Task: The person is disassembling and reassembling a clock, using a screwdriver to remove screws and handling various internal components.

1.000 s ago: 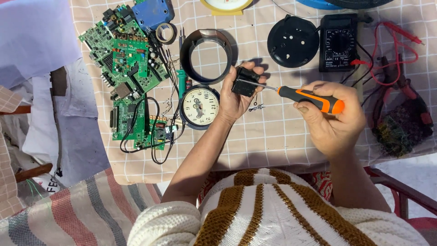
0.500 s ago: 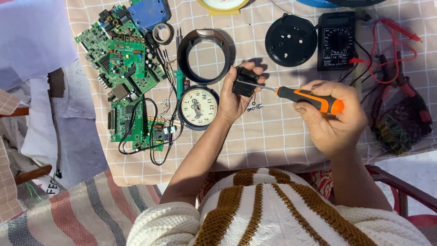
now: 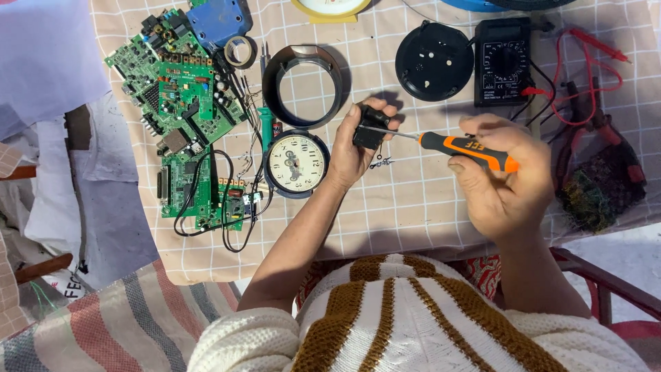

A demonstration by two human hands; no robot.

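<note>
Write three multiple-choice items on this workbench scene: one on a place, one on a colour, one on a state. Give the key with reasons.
1. Where does the clock face lie?
A. left of the left hand
B. on the multimeter
C. under the circuit boards

2. What colour is the screwdriver handle?
A. green and white
B. orange and black
C. plain blue

3. What state is the small black part in?
A. lying loose on the cloth
B. held in the left hand
C. clipped to the red leads

Key: 1 A, the dial lies on the checked cloth just left of that hand. 2 B, orange grip with black sections in the right hand. 3 B, the fingers wrap it while the screwdriver tip meets it.
</note>
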